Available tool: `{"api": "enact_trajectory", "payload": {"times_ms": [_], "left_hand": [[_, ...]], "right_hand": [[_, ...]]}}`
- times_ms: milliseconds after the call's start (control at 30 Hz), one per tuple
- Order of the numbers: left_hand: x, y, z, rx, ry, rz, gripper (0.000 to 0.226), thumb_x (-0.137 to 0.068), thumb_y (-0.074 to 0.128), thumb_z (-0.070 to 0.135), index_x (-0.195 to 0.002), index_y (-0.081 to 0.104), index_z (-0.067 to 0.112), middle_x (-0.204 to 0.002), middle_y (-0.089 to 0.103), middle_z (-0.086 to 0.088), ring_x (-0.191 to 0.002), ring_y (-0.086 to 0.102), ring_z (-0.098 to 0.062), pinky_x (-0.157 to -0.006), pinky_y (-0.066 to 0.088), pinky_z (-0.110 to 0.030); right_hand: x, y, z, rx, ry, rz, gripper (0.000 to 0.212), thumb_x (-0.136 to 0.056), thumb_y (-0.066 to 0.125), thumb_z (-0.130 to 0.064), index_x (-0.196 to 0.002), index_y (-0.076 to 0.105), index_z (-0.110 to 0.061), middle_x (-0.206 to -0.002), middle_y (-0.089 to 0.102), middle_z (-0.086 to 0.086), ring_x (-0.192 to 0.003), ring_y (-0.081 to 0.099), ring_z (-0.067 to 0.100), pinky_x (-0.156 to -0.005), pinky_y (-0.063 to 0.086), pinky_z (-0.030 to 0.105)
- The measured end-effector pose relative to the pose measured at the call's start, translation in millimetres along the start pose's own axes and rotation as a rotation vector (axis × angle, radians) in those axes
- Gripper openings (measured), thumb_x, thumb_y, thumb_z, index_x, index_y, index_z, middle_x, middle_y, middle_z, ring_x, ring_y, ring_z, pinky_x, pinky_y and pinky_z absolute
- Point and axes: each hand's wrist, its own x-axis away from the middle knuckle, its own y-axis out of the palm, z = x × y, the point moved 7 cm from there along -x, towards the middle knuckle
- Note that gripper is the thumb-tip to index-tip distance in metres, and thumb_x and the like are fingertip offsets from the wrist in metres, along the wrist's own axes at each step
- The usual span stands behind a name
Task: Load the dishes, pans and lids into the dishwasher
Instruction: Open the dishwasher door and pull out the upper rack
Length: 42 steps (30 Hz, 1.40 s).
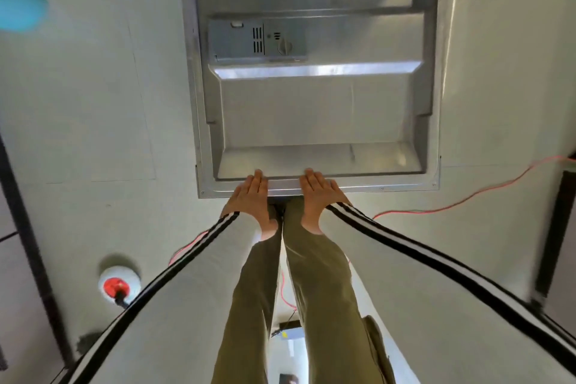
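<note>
Resting left hand point(251, 196) and right hand point(321, 193) flat, fingers straight, gripping nothing, on near edge of open door point(311, 115), lying level straight ahead, both equally near.

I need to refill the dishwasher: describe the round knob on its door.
Start at the open steel dishwasher door, lying flat. Across its far part sits a grey detergent box. The knob is at the box's right end, the only round part, just right of the slotted vents.
</note>
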Motion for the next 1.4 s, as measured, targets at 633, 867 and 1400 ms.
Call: {"api": "enact_trajectory", "payload": {"times_ms": [633,867,1400], "left_hand": [[-54,18,-14,-0.004,0.071,-0.053,0.089,-0.096,0.044,0.050,-0.155,-0.016,0.022,-0.161,-0.024,0.003,-0.151,-0.012,-0.016,-0.124,0.003,-0.038],[-28,-80,-5,-0.063,0.132,0.195,0.089,-0.097,0.038,0.058,-0.154,-0.018,0.020,-0.162,-0.024,0.000,-0.151,-0.014,-0.020,-0.124,0.000,-0.043],[67,-515,7,-0.189,0.286,1.077,0.080,-0.097,0.036,0.048,-0.157,-0.004,0.011,-0.164,-0.015,-0.006,-0.151,-0.012,-0.023,-0.123,0.003,-0.045]], "right_hand": [[-50,21,9,-0.003,0.029,-0.042,0.080,-0.099,0.044,-0.024,-0.157,-0.011,-0.019,-0.162,-0.021,0.003,-0.151,-0.014,0.023,-0.123,-0.001,0.045],[-14,-95,23,-0.009,-0.023,0.206,0.078,-0.098,0.040,-0.017,-0.156,-0.011,-0.016,-0.162,-0.023,0.002,-0.151,-0.014,0.019,-0.121,-0.006,0.037],[143,-527,16,0.088,-0.231,1.157,0.060,-0.094,0.043,-0.021,-0.150,0.031,-0.006,-0.155,0.033,0.014,-0.140,0.034,0.035,-0.113,0.034,0.049]]}}
